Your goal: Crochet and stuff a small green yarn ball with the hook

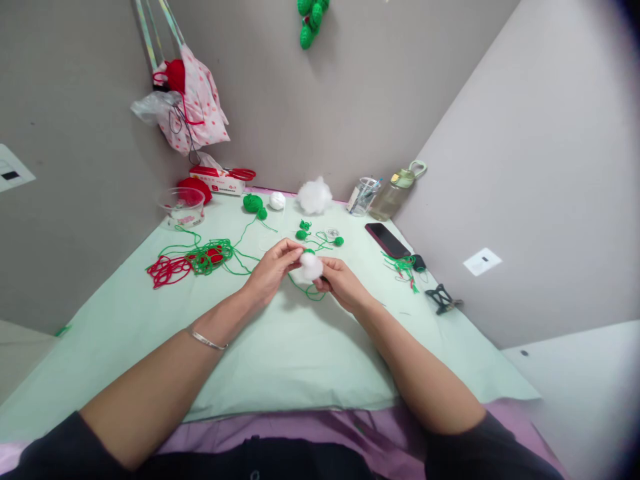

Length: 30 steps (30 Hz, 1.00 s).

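Observation:
My left hand (274, 270) pinches a small green crocheted piece (309, 251) between thumb and fingers. A tuft of white stuffing (312, 267) sits against that piece, on the side nearer me. From the right, my right hand (338, 280) has its fingers closed at the edge of the stuffing; a small dark thing shows at its fingertips, too small to name. Green yarn (307, 291) trails below both hands on the cloth. Just beyond them lie small green crocheted pieces (301, 235) and a round clear container (332, 233).
Tangled red and green yarn (193, 261) lies left. Along the back stand a clear tub (183, 212), tissue box (220, 182) with red scissors (241, 174), green yarn ball (253, 203), stuffing pile (315, 195), pen cup (363, 198) and bottle (393, 197). A phone (387, 240) lies right.

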Each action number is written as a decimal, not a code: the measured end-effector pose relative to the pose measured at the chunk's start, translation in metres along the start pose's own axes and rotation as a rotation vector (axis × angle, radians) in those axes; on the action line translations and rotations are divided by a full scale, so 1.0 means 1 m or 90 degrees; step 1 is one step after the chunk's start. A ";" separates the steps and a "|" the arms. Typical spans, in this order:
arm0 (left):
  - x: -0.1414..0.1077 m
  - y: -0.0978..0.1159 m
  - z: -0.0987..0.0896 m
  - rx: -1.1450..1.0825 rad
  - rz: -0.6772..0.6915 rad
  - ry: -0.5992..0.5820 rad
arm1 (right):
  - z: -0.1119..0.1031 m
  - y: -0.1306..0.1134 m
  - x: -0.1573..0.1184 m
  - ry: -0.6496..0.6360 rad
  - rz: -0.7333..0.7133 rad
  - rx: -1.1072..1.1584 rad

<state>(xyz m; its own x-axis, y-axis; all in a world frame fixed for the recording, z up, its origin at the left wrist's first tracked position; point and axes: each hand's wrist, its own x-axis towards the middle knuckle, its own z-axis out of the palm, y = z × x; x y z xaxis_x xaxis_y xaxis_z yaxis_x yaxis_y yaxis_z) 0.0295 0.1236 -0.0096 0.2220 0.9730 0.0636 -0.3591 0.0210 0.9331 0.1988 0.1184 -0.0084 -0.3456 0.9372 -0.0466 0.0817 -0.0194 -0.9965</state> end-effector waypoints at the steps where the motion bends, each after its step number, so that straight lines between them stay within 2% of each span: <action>1: 0.000 -0.001 0.000 -0.007 -0.004 -0.002 | 0.001 0.000 0.000 0.006 0.002 0.014; 7: -0.005 -0.005 0.006 -0.040 -0.034 -0.031 | 0.006 0.002 0.000 0.050 -0.009 0.040; 13: -0.007 -0.004 0.011 -0.056 -0.040 -0.048 | 0.008 0.006 0.000 0.079 -0.045 -0.009; 17: -0.003 -0.010 0.010 -0.049 -0.023 -0.024 | 0.012 0.006 -0.001 0.058 -0.064 -0.083; 21: 0.001 -0.016 0.005 -0.038 -0.002 0.023 | 0.007 -0.004 -0.003 -0.007 -0.066 -0.171; 23: 0.002 -0.015 0.002 -0.035 0.013 0.049 | -0.005 -0.011 -0.005 0.008 -0.069 -0.325; 26: 0.003 -0.011 -0.002 -0.033 0.025 0.076 | -0.033 -0.017 -0.010 0.099 -0.036 -0.661; 28: 0.003 -0.008 -0.003 -0.034 0.023 0.082 | -0.051 -0.018 -0.013 0.104 0.015 -0.753; 30: 0.003 -0.007 -0.002 -0.033 0.018 0.080 | -0.062 -0.015 -0.014 0.070 0.061 -0.790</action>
<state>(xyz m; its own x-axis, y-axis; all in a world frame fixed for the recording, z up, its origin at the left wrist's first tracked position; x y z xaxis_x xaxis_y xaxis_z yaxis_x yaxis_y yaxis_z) 0.0304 0.1269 -0.0164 0.0973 0.9944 0.0425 -0.4107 0.0012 0.9118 0.2605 0.1274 0.0118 -0.2147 0.9754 -0.0502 0.9487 0.1960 -0.2480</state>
